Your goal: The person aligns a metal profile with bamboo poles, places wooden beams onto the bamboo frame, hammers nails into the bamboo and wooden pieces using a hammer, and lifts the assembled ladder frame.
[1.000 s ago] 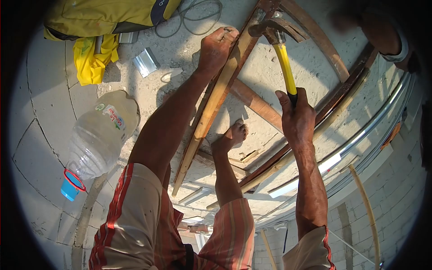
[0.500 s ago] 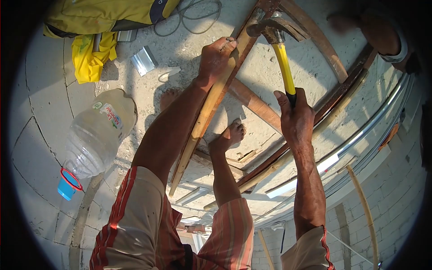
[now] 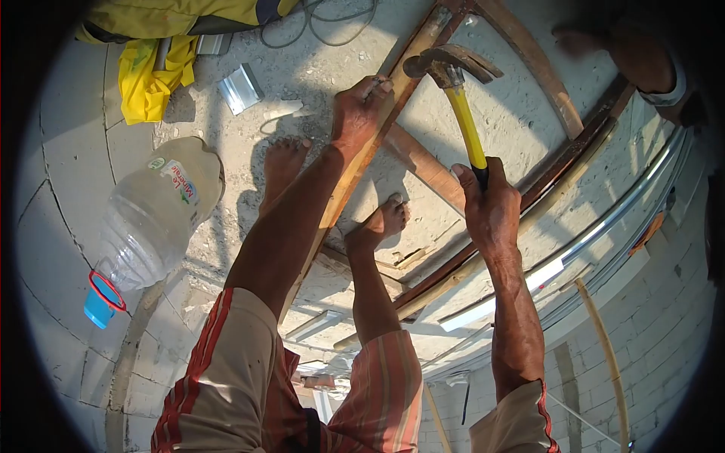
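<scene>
My right hand is closed round the black grip of a claw hammer with a yellow handle. The hammer's rusty head hangs in the air, right of the wooden beam and apart from it. My left hand rests against this beam with thumb and forefinger pinched together. A small dark thing shows at those fingertips, too small to name. The beam runs diagonally past my left forearm, which hides part of it. Brown crosspieces join it to a second long timber.
A large plastic bottle with a blue cap lies left. Near it are a yellow cloth, a metal channel piece and a yellow-green bag. My bare feet stand by the beam. Another person's limb shows at upper right. Metal strips curve along the right.
The hammer has shifted slightly left, its head still raised. My left hand appears a little lower and keeps its pinch. More of my left foot shows.
</scene>
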`<state>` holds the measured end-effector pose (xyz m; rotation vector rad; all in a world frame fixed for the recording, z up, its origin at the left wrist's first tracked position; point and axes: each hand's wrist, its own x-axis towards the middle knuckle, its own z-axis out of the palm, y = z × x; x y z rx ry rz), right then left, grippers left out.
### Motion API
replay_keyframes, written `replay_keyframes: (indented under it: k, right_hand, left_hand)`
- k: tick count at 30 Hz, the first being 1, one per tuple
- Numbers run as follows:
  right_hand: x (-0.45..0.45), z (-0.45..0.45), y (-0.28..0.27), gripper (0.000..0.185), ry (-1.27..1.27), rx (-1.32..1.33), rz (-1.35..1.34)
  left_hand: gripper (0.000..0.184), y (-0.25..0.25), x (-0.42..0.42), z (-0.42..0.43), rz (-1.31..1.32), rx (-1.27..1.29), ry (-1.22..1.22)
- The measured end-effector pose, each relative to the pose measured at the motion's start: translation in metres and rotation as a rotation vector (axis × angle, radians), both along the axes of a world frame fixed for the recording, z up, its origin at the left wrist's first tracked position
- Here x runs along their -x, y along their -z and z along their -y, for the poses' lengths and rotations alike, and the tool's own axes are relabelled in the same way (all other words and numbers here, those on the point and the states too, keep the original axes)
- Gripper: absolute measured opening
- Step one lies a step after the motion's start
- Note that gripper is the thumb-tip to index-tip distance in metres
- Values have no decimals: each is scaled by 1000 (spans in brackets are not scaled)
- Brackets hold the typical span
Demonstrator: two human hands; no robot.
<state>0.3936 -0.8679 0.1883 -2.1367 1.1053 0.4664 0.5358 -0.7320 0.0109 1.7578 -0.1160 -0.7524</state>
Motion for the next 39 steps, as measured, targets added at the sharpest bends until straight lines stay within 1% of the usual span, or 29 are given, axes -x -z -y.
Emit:
replay_keyframes:
  k: [3, 5, 6, 7, 8, 9, 11, 13, 15, 17, 18, 20, 21, 23, 25, 27, 29, 30, 31, 33, 35, 36, 38, 39]
  right_hand:
    - [-4, -1, -5, 34, -36, 15, -5]
    - [-9, -1, -10, 33, -86, 30, -2]
    - [-12, -1, -12, 32, -152, 79, 45]
    - [-14, -1, -15, 32, -219, 128, 90]
    - [-16, -2, -16, 32, -227, 129, 89]
    - [-18, -3, -17, 31, -260, 135, 103]
    - [-20, -5, -12, 30, -300, 140, 116]
    - [-18, -4, 2, 30, -448, 288, 28]
    - [-19, 0, 1, 28, -430, 260, 44]
    - [-19, -1, -5, 27, -409, 224, 43]
    - [-22, 0, -11, 27, -365, 180, 92]
    - [-30, 1, -24, 27, -243, 69, 225]
    - [-33, 0, -33, 27, -183, 56, 231]
    - [-37, -4, -43, 24, -186, 122, 376]
    - [-19, -4, -26, 25, -222, 117, 399]
    - [-10, -1, -9, 29, -378, 201, 22]
    - [-6, 6, 11, 32, -433, 201, -141]
    - [-12, 10, 13, 32, -428, 222, -39]
    - [-11, 6, 3, 32, -415, 217, 27]
    - [-18, 6, -9, 30, -388, 214, 13]
    - [-19, 4, -18, 27, -314, 168, 196]
    - [-18, 4, -18, 27, -277, 149, 297]
    - [-10, 0, -10, 28, -292, 168, 266]
    - [-6, -3, -4, 30, -309, 184, 233]
  left_hand:
    - [26, -3, -4, 1, 31, -17, 47]
    - [21, -7, -7, 2, 155, -115, 89]
    - [21, -11, -8, 3, 155, -115, 79]
    - [20, -16, -7, 3, 225, -134, 98]
    - [19, -20, -6, 4, 295, -152, 117]
    - [19, -16, -4, 4, 293, -153, 110]
    - [17, -9, 0, 3, 376, -145, 88]
    - [17, -6, 0, 2, 345, -161, 111]
    - [18, -5, -4, 2, 319, -179, 137]
    - [17, -5, -2, 2, 403, -124, 119]
    - [17, -4, 0, 4, 399, -122, 116]
    - [16, 0, 0, 3, 409, -40, 94]
    - [16, 0, -1, 4, 411, -42, 94]
    - [15, -1, 2, 3, 439, -34, 78]
    - [14, 0, 3, 3, 440, -3, 79]
    - [13, -2, 2, 2, 439, 28, 84]
    - [14, -7, 2, 3, 385, -169, 138]
    - [14, 1, 3, 3, 468, -111, 107]
    - [14, 0, 5, -3, 457, -126, 117]
    - [13, 6, 4, 1, 498, -15, 109]
    - [12, 10, 2, 2, 515, 9, 102]
    - [12, 5, 3, 0, 537, -32, 130]
    - [13, -2, 1, -1, 563, -73, 155]
    - [13, -3, 0, -4, 487, -103, 198]
